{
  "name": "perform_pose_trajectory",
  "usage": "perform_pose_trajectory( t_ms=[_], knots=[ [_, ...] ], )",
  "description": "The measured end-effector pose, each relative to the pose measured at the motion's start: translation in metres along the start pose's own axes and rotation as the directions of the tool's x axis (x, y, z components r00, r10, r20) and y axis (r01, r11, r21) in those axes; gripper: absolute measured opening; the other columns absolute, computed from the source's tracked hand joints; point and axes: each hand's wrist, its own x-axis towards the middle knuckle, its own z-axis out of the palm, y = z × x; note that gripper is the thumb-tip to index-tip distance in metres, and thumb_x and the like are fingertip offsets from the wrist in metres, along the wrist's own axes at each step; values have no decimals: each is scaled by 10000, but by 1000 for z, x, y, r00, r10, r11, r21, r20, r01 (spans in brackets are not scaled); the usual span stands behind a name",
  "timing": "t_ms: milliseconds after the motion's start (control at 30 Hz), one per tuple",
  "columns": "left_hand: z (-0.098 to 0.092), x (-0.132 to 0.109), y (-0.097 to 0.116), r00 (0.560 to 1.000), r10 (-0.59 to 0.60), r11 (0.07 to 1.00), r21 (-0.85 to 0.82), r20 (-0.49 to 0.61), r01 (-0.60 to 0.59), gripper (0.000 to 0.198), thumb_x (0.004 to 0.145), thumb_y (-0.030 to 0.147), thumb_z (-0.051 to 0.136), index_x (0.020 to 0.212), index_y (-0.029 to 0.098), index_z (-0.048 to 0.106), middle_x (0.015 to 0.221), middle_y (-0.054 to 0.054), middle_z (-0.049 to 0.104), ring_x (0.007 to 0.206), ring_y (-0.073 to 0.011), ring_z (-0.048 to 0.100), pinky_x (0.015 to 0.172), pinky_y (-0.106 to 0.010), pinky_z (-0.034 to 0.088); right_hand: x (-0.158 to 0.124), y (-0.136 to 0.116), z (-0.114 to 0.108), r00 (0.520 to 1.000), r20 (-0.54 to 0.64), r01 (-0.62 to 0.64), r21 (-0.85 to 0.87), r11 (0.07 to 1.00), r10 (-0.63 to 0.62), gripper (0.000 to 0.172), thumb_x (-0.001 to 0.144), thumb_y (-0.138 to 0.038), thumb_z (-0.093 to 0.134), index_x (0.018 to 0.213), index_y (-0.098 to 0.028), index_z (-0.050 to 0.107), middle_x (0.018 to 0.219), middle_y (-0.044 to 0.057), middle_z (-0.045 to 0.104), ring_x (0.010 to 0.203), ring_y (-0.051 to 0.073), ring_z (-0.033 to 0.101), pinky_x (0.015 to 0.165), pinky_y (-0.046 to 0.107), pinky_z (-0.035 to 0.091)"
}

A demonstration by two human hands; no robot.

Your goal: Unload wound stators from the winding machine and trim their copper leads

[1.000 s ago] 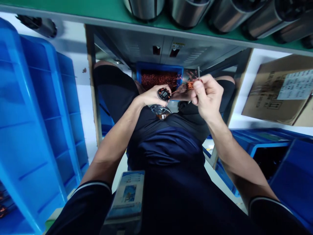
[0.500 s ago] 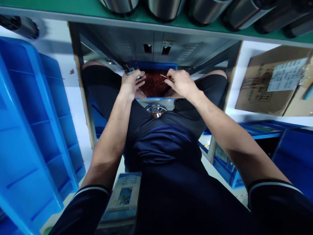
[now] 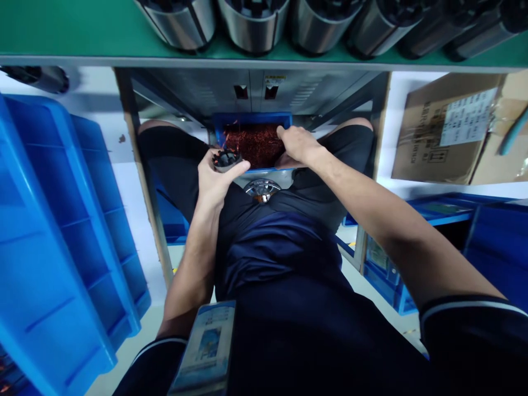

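My left hand (image 3: 211, 179) is wrapped round a motor stator (image 3: 226, 159), a short metal cylinder with black slotted teeth and bits of copper wire at its top end. Its open end faces up toward me, over the left edge of a blue bin (image 3: 252, 117). Fine reddish copper wire scraps (image 3: 258, 142) fill that bin between my knees. Over the bin's right side, my right hand (image 3: 300, 146) is closed, with the thumb side toward the scraps. Whatever lies inside those fingers is hidden.
Several similar stators (image 3: 253, 25) line the green bench top (image 3: 82, 33) above my hands. Another stator (image 3: 39, 78) lies at the left. Large blue crates (image 3: 49, 220) stand to my left, a cardboard box (image 3: 433, 132) to my right. A grey cabinet (image 3: 193, 91) is behind the bin.
My left hand has tipped the stator so its toothed end faces me, bringing it slightly nearer. The thin shiny tool seen at my right fingertips is now out of sight. My view has tilted upward slightly.
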Motion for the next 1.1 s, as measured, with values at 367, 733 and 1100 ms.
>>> perform_pose_trajectory(
  t_ms=[367, 733, 1100],
  knots=[
    [13, -61, 61, 912, 323, 944, -152, 251, -293, 680, 758, 497, 1091, 1284, 268, 726, 1083, -28, 791, 940, -218, 833, 917, -382, 712, -183, -14, -50, 850, -425, 476, 363, 801, -312, 332, 1132, -251, 689, 1432, -252, 831, 1244, 59, 899, 1047, 269, 878, 971, 412, 690],
    [36, -70, 108, 826, 449, 892, -229, 340, -391, 665, 723, 517, 1104, 1213, 226, 762, 1115, -69, 798, 1005, -266, 822, 923, -445, 693, -260, -37, -103, 762, -483, 582, 215, 785, -432, 423, 1105, -140, 702, 1459, -353, 794, 896, -4, 836, 709, 183, 795, 471, 351, 514],
    [29, -80, 116, 808, 376, 927, -178, 454, -331, 616, 698, 440, 1124, 1147, 207, 773, 1092, -61, 826, 941, -218, 818, 878, -357, 686, -262, -31, -108, 797, -347, 577, 199, 792, -494, 523, 1109, -220, 664, 1584, -432, 723, 1005, 0, 866, 816, 286, 845, 557, 442, 603]
  ],
)
